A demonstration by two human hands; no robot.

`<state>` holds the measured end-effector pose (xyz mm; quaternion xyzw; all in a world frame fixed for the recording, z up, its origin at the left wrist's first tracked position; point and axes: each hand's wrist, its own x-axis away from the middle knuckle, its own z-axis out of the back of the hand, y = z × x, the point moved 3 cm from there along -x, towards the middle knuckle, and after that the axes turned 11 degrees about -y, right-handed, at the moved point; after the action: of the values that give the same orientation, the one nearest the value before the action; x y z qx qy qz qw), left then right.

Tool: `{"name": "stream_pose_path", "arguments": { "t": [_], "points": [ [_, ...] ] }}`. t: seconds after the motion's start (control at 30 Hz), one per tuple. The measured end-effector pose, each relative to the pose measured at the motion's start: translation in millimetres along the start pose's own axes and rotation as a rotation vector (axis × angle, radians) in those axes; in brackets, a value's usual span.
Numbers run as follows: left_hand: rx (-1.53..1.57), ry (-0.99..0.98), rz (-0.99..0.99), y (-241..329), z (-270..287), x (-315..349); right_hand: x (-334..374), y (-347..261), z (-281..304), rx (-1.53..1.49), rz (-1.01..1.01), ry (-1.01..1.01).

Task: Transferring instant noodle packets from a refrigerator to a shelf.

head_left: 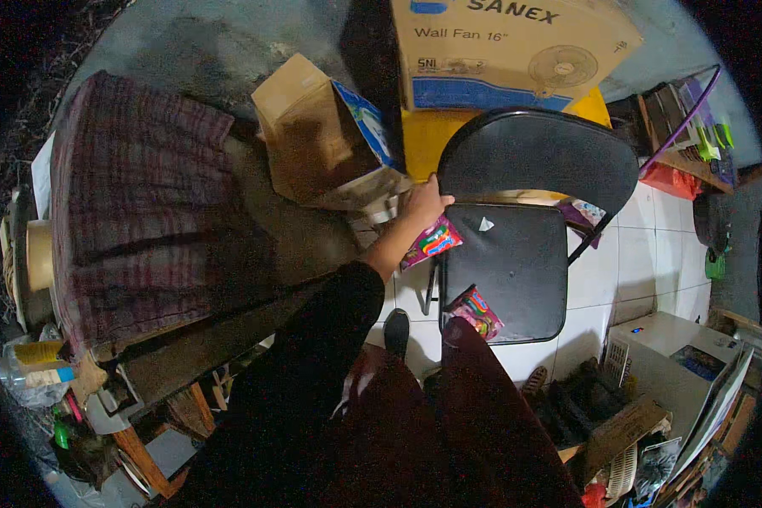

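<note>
My left hand (423,205) reaches forward in a black sleeve and is closed at the left side of a black folding chair (516,271), where the backrest meets the seat. Its fingertips are partly hidden there. Just under my wrist, a shiny pink snack packet (436,241) lies across the seat's left edge. Another pink packet (476,313) rests at the seat's near left corner, beside my knee. A small white scrap (486,224) sits on the black seat. My right hand is out of view.
An open cardboard box (313,140) stands left of the chair, next to a bench draped with striped cloth (144,203). Behind the chair, a large fan carton (516,59) rests on something yellow. A white appliance (677,347) and clutter stand at right on the tiled floor (643,245).
</note>
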<state>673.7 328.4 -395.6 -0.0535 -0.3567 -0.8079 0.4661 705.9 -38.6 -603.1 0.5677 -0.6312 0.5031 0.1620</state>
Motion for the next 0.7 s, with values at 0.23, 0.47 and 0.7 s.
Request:
{"name": "stream_pose_path", "arguments": {
  "t": [0.23, 0.47, 0.7],
  "points": [
    [0.004, 0.011, 0.117, -20, -34, 4, 22, -12, 34, -0.055, 0.031, -0.010],
    [0.494, 0.332, 0.003, -36, -17, 54, 143, -133, 80, -0.018, 0.129, -0.101],
    [1.498, 0.078, 0.133, 38, 62, 294, 286, -346, 85, 0.475, 0.520, -0.198]
  ]
}}
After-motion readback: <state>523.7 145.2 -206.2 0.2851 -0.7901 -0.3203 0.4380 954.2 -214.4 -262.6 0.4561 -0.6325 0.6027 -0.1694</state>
